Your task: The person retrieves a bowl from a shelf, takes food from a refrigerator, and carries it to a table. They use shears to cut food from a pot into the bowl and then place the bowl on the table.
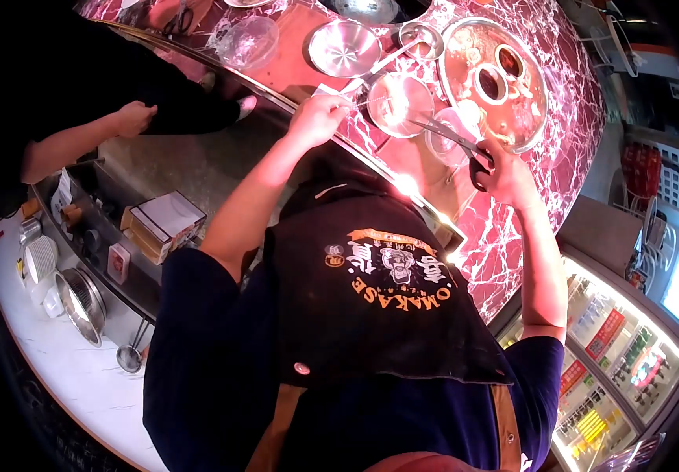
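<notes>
My right hand (508, 175) grips black-handled scissors (456, 137). Their blades point left, with the tips at the edge of a round bowl (420, 88). My left hand (320, 119) is closed in a pinch at the counter's edge, left of that bowl. A thin, pale, stick-like thing runs from its fingers toward the bowl; glare hides its exact kind. Something bright lies in the bowl, washed out by the light. A small clear bowl (443, 149) stands just under the scissor blades.
A large round pan (542, 110) of food with two cups of dark sauce stands at the back right. A metal bowl (345, 49), a small pot (431, 49) with a long handle across it and a clear bowl (247, 43) stand behind. Another person's hand (135, 118) is at left.
</notes>
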`<action>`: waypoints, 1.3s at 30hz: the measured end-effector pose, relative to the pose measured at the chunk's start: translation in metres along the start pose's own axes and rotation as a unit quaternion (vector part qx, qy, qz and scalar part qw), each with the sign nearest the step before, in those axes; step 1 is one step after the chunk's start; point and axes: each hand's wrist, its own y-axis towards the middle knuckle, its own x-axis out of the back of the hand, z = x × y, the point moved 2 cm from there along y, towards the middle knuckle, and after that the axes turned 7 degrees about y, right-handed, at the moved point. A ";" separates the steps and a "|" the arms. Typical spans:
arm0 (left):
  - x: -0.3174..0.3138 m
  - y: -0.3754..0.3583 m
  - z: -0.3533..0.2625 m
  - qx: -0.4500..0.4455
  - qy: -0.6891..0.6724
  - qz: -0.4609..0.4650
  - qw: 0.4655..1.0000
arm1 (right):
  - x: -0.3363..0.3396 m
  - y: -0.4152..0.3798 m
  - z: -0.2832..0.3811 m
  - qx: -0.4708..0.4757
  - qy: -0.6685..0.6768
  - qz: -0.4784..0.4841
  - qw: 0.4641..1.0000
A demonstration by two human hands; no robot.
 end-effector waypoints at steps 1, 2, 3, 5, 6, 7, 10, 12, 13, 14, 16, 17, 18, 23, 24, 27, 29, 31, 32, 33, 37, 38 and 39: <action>0.002 -0.002 -0.005 -0.015 -0.005 -0.003 1.000 | -0.001 0.001 0.003 -0.002 0.000 -0.001 1.000; 0.003 -0.002 -0.008 -0.018 -0.005 -0.001 1.000 | -0.004 0.005 0.009 0.014 -0.024 -0.018 0.999; 0.003 -0.003 -0.011 -0.005 -0.007 0.008 1.000 | -0.007 0.010 0.015 0.029 -0.048 -0.035 0.998; 0.000 -0.002 -0.013 0.005 -0.007 0.019 1.000 | -0.019 0.027 0.017 0.033 -0.010 0.003 0.999; -0.002 -0.001 -0.012 0.008 0.000 0.018 1.000 | -0.029 0.034 0.011 0.047 0.019 0.006 0.999; -0.003 -0.002 -0.012 0.011 0.007 0.017 1.000 | -0.028 0.032 0.010 0.047 0.020 0.006 0.999; -0.003 -0.001 -0.008 0.018 0.020 0.002 1.000 | -0.006 0.021 0.007 0.004 0.017 0.055 0.998; -0.002 -0.001 -0.006 0.019 0.012 0.000 1.000 | 0.011 0.008 0.007 0.004 0.029 0.029 0.999; -0.002 -0.001 -0.006 0.017 0.007 0.003 1.000 | 0.013 0.008 0.009 0.010 -0.017 0.019 1.000; -0.002 -0.001 -0.005 0.017 0.006 0.002 1.000 | 0.014 0.011 0.019 0.010 -0.018 0.018 1.000; -0.006 0.001 -0.003 0.000 0.001 0.008 1.000 | 0.012 0.023 0.038 -0.053 -0.063 0.049 0.995; -0.008 0.002 -0.003 -0.002 0.001 0.009 1.000 | 0.000 0.033 0.029 -0.019 -0.017 0.048 0.999; -0.009 0.002 -0.004 -0.005 0.014 0.011 1.000 | -0.011 0.042 0.021 0.030 -0.011 0.028 0.999; -0.009 0.003 0.001 -0.008 0.012 -0.007 1.000 | 0.004 0.035 -0.001 0.060 0.001 0.037 0.998; -0.008 0.004 0.001 -0.004 0.019 -0.003 1.000 | 0.009 0.032 -0.003 0.024 0.018 0.054 0.998; -0.006 0.004 -0.005 0.001 0.032 0.009 0.999 | 0.014 0.035 0.022 0.009 -0.046 0.048 0.998; -0.008 0.004 -0.007 0.001 0.038 0.018 0.999 | 0.005 0.048 0.027 0.020 -0.022 0.050 0.998; -0.012 0.005 -0.007 0.009 0.055 0.029 0.998 | -0.003 0.059 0.020 0.022 -0.020 0.059 0.998; -0.014 0.006 -0.005 0.009 0.056 0.030 0.998 | -0.006 0.061 0.018 0.025 -0.021 0.069 0.997; -0.014 0.006 -0.003 0.011 0.052 0.025 0.998 | -0.003 0.056 0.011 0.047 0.012 0.055 0.997; -0.014 0.006 0.000 0.017 0.061 0.012 0.998 | 0.009 0.045 -0.003 0.012 0.005 0.082 0.997; -0.013 0.006 -0.005 0.013 0.060 0.013 0.998 | 0.015 0.043 0.016 -0.004 -0.026 0.077 0.997; -0.012 0.004 -0.010 0.009 0.076 0.018 0.997 | 0.018 0.043 0.028 -0.021 -0.056 0.072 0.996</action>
